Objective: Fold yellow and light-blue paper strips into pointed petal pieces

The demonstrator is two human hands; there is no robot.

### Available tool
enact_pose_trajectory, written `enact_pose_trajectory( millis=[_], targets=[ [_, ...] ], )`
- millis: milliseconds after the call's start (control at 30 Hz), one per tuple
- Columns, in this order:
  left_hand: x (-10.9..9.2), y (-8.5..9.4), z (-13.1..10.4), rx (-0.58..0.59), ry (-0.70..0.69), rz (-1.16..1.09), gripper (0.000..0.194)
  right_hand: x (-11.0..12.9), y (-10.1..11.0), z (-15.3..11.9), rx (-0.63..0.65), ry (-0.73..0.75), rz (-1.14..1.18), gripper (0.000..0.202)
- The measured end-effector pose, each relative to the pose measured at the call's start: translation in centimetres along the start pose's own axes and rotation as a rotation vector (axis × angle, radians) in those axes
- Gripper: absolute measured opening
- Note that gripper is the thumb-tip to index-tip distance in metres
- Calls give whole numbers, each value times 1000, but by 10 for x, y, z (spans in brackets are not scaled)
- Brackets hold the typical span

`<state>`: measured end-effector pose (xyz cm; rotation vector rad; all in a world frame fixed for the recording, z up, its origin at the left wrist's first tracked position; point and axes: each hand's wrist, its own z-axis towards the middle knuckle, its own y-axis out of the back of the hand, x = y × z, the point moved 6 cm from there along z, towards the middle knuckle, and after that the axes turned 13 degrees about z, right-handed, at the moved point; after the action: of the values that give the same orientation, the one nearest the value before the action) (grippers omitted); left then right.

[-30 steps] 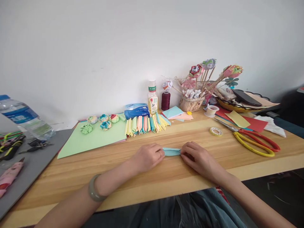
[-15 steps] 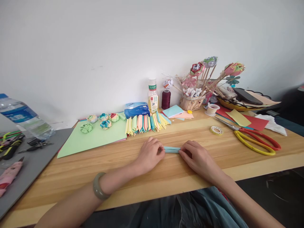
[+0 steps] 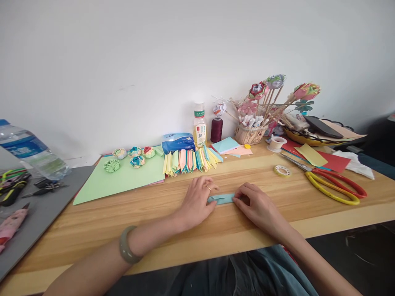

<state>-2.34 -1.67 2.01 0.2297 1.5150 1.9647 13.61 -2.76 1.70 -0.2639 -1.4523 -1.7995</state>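
A folded light-blue paper strip (image 3: 224,199) lies low over the wooden table between my two hands. My right hand (image 3: 257,203) pinches its right end between thumb and fingers. At the left end is my left hand (image 3: 196,203), its thumb against the paper's lower edge and its fingers lifted apart from the thumb. A dark slit runs along the strip, where a fold stands slightly open. Just beyond my hands stands a row of folded coloured paper pieces (image 3: 188,161).
Large scissors (image 3: 328,181) and a tape roll (image 3: 282,170) lie to the right. Several paper flowers (image 3: 137,161) rest on a green sheet (image 3: 108,187) at left. Behind stand a bottle (image 3: 200,127), a thread spool (image 3: 216,130) and a flower basket (image 3: 249,135).
My left fingers have spread away from the thumb, loosening their pinch. More of the blue strip's face shows now. My right hand keeps its pinch.
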Motion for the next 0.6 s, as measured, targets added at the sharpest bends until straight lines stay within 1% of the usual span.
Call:
enact_pose_trajectory(
  millis=[67,133,300,367,433,533,600],
  targets=[
    [-5,-1,-2,27,-164,19,27,-1,0,0,-6,23,-24,11],
    [-9,-5,-8,84,-290,75,26,-2,1,2,-15,38,-56,12],
    [-25,-12,-23,104,-452,226,38,-1,8,6,-63,77,-158,14],
    [-32,-15,-27,120,-460,256,43,7,9,2,-95,138,-256,18],
    [-36,-16,-29,134,-420,264,44,18,6,-8,-106,237,-324,23],
    [-39,-13,-29,160,-343,227,43,32,0,-25,-70,363,-299,28],
    [-37,-9,-26,170,-298,175,41,34,-3,-33,-35,398,-278,30]
  ],
)
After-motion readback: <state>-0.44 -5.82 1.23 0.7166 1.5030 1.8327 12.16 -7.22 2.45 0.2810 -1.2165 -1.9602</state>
